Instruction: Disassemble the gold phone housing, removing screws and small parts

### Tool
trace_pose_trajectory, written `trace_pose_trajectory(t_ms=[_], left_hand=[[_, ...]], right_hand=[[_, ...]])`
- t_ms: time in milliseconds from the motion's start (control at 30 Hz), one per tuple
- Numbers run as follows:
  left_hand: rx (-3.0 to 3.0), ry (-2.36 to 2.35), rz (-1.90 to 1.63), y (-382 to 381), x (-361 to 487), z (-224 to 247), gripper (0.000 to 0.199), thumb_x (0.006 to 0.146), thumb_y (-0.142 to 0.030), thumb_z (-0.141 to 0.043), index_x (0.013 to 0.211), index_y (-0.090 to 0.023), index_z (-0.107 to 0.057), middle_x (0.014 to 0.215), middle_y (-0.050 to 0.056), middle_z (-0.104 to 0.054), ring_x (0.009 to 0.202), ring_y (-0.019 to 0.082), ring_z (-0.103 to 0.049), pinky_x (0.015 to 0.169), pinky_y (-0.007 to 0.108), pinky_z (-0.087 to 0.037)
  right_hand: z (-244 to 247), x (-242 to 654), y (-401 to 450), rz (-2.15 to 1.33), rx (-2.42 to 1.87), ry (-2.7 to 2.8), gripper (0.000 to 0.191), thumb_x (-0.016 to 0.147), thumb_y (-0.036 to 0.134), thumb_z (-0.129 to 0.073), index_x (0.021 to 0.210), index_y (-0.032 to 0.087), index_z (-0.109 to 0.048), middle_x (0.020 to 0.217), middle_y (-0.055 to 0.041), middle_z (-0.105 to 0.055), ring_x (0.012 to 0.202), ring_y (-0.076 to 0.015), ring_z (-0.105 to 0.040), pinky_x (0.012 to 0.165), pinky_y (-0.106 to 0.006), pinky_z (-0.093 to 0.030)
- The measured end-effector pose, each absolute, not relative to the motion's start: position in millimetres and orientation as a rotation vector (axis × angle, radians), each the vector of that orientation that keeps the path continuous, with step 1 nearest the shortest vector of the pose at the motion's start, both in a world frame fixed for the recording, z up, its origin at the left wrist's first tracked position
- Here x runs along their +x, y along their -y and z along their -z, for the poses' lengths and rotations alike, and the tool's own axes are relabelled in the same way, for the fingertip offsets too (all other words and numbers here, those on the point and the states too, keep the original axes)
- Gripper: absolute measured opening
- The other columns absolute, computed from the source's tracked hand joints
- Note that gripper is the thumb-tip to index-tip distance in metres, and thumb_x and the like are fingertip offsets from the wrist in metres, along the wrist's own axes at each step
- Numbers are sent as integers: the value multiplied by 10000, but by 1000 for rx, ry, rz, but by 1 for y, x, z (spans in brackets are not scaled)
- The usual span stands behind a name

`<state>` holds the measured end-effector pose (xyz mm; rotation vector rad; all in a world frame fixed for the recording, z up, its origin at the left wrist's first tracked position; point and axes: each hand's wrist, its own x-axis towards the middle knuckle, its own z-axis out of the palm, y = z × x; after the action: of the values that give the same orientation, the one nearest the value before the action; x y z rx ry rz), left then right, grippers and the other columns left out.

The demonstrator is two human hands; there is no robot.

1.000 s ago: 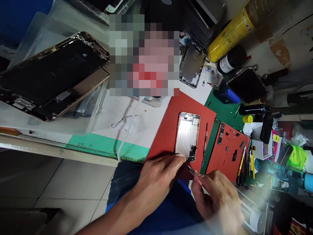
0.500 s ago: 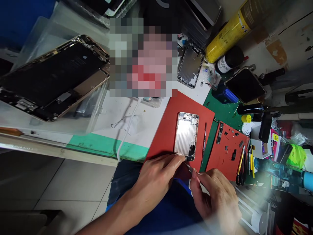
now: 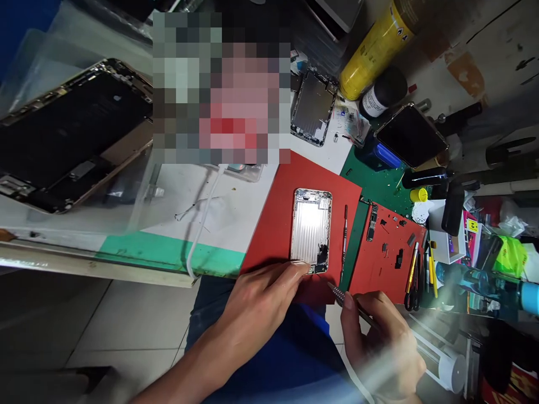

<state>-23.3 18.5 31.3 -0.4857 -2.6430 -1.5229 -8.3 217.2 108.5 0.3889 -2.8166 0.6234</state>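
Observation:
An opened, emptied phone housing (image 3: 311, 230), silvery inside with a black part near its lower corner, lies on a red mat (image 3: 263, 224). My left hand (image 3: 263, 292) grips its near end, fingertips on the lower left edge; the thumb is mostly hidden. In my right hand (image 3: 381, 334), right of and below the housing, is a slim pointed metal tool (image 3: 339, 293) with a dotted grip. Its tip points up and left, apart from the housing. I cannot tell its exact kind. A thin metal rod-like tool (image 3: 345, 241) lies on the mat beside the housing.
A second red mat (image 3: 391, 275) carries small phone parts, pens and scissors (image 3: 411, 300). Behind stand a yellow spray can (image 3: 373, 56), a dark bottle (image 3: 383, 92) and another phone housing (image 3: 314, 109). A large opened phone (image 3: 84, 134) is at left. A white cable (image 3: 205, 216) crosses the table edge.
My right hand has drawn back to the right and down, taking the tool's tip away from the housing's near end. My left hand keeps its hold. The view has shifted slightly.

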Motion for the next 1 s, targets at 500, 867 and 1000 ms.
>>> trace_pose_trajectory(t_ms=[500,867,1000], left_hand=[[-527,2677,1492,-18,-23,-31,303,1150,-187,-413,1209,-205,-710,1065,16,-836,894,175,-819,807,336,-704],[-510,2672,1516,-18,-23,-31,273,1134,-167,-445,1223,-211,-699,1094,13,-835,917,188,-820,821,360,-709],[-521,2676,1519,-18,-22,-30,278,1131,-160,-441,1218,-211,-700,1069,11,-836,886,189,-819,801,362,-711]], right_hand=[[-101,-2,-223,-741,345,2837,123,1014,118,-686,987,230,-644,788,-6,-711,643,-148,-682,592,-287,-591],[-106,-7,-217,-563,358,2895,125,1047,180,-650,932,227,-664,725,-6,-721,581,-150,-679,541,-282,-591],[-113,-11,-215,-443,454,2902,235,1052,183,-649,823,231,-632,642,23,-687,505,-127,-629,499,-278,-539]])
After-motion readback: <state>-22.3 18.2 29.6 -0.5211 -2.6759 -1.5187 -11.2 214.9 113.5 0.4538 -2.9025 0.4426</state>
